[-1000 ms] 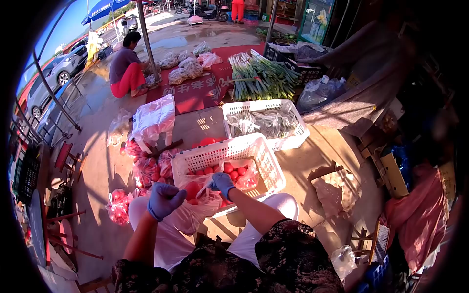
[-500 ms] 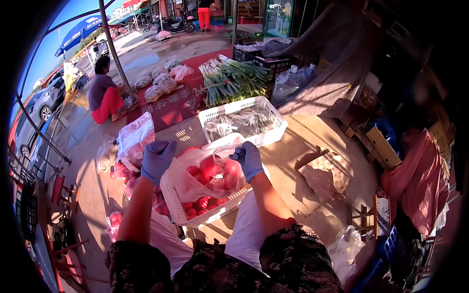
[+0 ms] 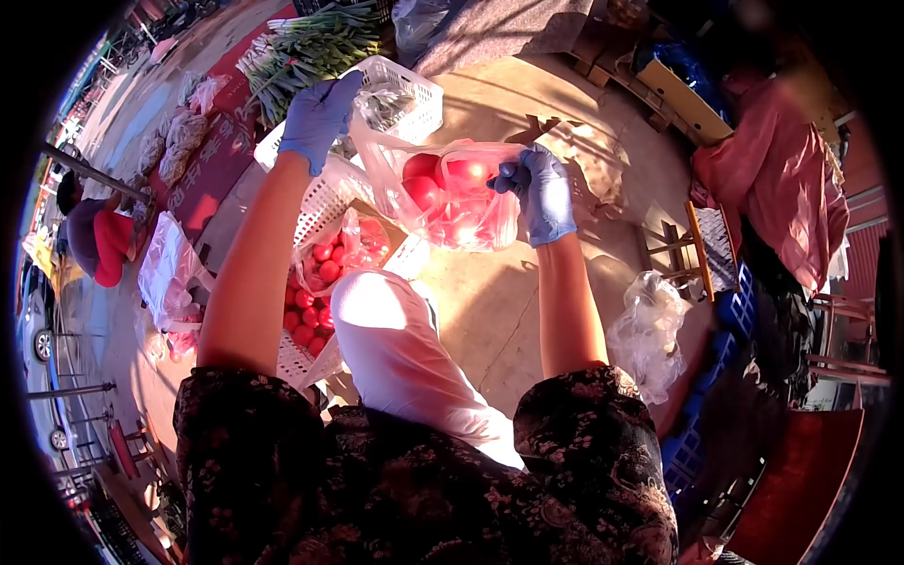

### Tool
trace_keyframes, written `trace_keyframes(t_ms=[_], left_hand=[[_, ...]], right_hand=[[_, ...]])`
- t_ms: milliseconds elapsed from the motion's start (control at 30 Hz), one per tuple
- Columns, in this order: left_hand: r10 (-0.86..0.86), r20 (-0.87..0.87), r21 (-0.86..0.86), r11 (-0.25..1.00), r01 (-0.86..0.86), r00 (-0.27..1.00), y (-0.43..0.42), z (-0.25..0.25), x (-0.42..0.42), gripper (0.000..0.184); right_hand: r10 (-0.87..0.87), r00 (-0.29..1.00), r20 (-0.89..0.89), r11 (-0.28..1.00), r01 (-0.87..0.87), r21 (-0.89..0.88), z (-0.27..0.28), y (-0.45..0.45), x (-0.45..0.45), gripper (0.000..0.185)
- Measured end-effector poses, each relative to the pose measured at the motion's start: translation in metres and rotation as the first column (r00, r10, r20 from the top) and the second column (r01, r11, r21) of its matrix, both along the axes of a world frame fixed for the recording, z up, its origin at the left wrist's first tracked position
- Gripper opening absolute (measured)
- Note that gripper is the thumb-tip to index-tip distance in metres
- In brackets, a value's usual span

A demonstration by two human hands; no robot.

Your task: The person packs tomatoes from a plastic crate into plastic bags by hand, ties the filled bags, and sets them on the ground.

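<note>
A clear plastic bag of red tomatoes (image 3: 461, 200) hangs between my hands, in front of me and above the ground. Closed on one top corner of it is my left hand (image 3: 320, 118), in a blue glove. My right hand (image 3: 541, 193), also gloved, grips the opposite corner with bent fingers, so the top edge is stretched between them. Below and left, a white crate (image 3: 325, 202) holds loose tomatoes (image 3: 306, 315) and another bag of tomatoes (image 3: 344, 254). My knee partly hides that crate.
A second white crate (image 3: 428, 99) and a pile of green onions (image 3: 306, 52) stand beyond. Left are white plastic bags (image 3: 169, 273) and a crouching person (image 3: 99, 235). To the right are a crumpled clear bag (image 3: 650, 334), a small stool (image 3: 706, 250) and a red cloth (image 3: 767, 179).
The bag of tomatoes has come up out of the crate and swung to the right, held in both hands. My view has turned right and tilted down.
</note>
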State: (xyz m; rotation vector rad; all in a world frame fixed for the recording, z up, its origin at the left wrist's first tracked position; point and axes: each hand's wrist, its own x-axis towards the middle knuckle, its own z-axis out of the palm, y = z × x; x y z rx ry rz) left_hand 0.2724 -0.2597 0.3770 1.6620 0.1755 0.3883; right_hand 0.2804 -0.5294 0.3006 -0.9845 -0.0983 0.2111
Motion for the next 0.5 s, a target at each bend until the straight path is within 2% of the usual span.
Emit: trace_keyframes(t_ms=[100, 133, 167, 233, 300, 333, 367, 433, 500], left_hand=[[-0.172, -0.149, 0.133, 0.972, 0.192, 0.974, -0.029, -0.050, 0.038, 0.031], [-0.308, -0.198, 0.070, 0.943, 0.327, 0.931, -0.028, -0.078, 0.056, 0.033], [-0.355, -0.214, 0.210, 0.893, 0.398, 0.910, -0.023, -0.113, 0.080, 0.032], [-0.389, -0.325, 0.382, 0.780, 0.496, 0.862, -0.043, -0.146, 0.089, 0.029], [-0.479, -0.411, 0.397, 0.672, 0.626, 0.775, -0.059, -0.175, 0.088, 0.023], [-0.528, -0.428, 0.292, 0.687, 0.665, 0.733, -0.064, -0.197, 0.089, 0.019], [-0.529, -0.473, 0.268, 0.675, 0.688, 0.704, -0.066, -0.215, 0.089, 0.017], [-0.508, -0.548, 0.348, 0.584, 0.733, 0.665, -0.066, -0.255, 0.093, 0.016], [-0.352, -0.671, 0.580, 0.299, 0.758, 0.653, -0.071, -0.260, 0.093, 0.026]], right_hand=[[-0.087, 0.988, -0.126, 0.995, 0.081, -0.050, -0.046, -0.034, 0.002, 0.015], [-0.094, 0.983, -0.157, 0.993, 0.081, -0.088, -0.067, -0.044, 0.002, 0.015], [-0.118, 0.970, -0.215, 0.989, 0.096, -0.110, -0.084, -0.053, 0.001, 0.017], [-0.164, 0.958, -0.237, 0.981, 0.133, -0.142, -0.131, -0.070, 0.002, 0.017], [-0.247, 0.906, -0.344, 0.948, 0.152, -0.279, -0.156, -0.072, -0.003, 0.019], [-0.265, 0.896, -0.357, 0.945, 0.167, -0.282, -0.180, -0.074, -0.005, 0.019], [-0.280, 0.887, -0.367, 0.942, 0.179, -0.285, -0.207, -0.076, -0.007, 0.018], [-0.338, 0.838, -0.429, 0.917, 0.189, -0.352, -0.243, -0.076, -0.013, 0.017], [-0.412, 0.774, -0.481, 0.882, 0.207, -0.423, -0.269, -0.073, -0.016, 0.016]])
